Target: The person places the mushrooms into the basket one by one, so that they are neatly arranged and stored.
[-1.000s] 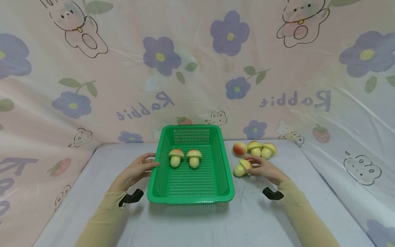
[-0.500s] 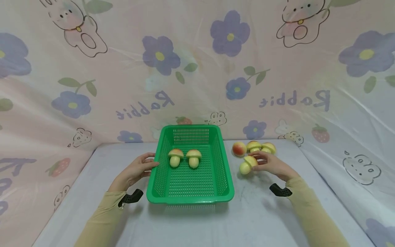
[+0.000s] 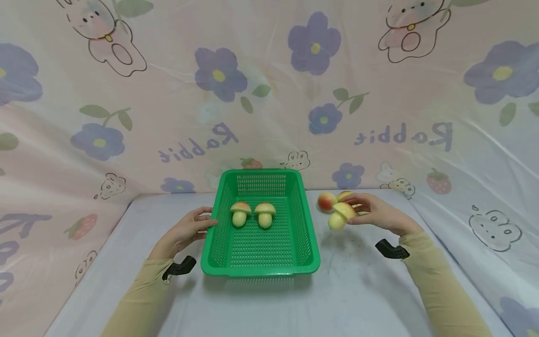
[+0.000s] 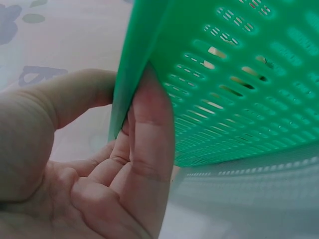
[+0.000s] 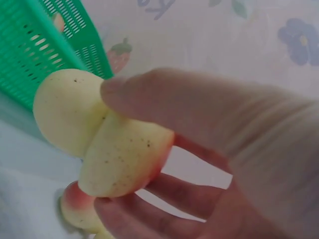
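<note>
Right grip [image 5: 164,164] pinching mushroom [image 5: 99,134], speckles visible

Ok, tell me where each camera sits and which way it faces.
Head: worn on the head, looks forward and down at the green basket on the table; both forearms and hands show.
Left wrist: at the left hand, looks along its fingers pinching the basket rim.
Right wrist: at the right hand, looks at its grip on a mushroom-shaped piece.
Shared: the basket shows in all three; the held piece in head and right wrist.

head overview; wrist close-ups sharing basket [image 3: 260,262]
</note>
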### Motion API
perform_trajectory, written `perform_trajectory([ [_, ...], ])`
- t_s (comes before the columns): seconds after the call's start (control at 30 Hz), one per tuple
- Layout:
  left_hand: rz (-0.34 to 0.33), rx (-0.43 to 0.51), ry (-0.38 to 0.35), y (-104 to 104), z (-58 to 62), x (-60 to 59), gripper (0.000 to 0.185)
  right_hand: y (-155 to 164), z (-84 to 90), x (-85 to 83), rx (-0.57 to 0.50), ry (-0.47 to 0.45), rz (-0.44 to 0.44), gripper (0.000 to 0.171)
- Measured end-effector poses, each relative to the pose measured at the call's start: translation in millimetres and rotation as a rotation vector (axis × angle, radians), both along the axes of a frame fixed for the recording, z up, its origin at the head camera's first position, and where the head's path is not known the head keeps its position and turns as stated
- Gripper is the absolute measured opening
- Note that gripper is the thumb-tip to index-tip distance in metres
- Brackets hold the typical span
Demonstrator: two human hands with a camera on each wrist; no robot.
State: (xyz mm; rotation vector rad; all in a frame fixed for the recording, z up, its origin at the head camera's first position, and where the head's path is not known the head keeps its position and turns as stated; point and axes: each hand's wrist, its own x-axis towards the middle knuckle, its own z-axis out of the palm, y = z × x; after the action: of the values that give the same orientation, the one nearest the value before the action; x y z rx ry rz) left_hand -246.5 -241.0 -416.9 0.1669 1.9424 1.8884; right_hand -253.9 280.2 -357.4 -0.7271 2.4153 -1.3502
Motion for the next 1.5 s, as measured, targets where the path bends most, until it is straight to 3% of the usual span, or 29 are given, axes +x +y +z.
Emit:
perform_trajectory([
  [0.23, 0.007, -0.007, -0.006, 1, 2.0, 0.1, 0.064, -8, 17.9, -0.6, 0.042, 0.007, 0.022, 0.05],
  [0.57, 0.015, -0.007, -0.01, 2, 2.6, 1.5, 0.064, -34, 36.3, -7.4, 0.021, -0.028, 0.103, 0.053],
  [1.0, 0.004, -0.023, 0.007, 3, 3.2, 1.3, 0.062, -70, 34.1, -23.7, 0.004, -0.049, 0.246, 0.055],
  [1.5, 0.005, -0.018, 0.011, 2, 2.2, 1.0, 0.063, -101, 34.8, -49.6, 0.127, -0.025, 0.258, 0.056],
])
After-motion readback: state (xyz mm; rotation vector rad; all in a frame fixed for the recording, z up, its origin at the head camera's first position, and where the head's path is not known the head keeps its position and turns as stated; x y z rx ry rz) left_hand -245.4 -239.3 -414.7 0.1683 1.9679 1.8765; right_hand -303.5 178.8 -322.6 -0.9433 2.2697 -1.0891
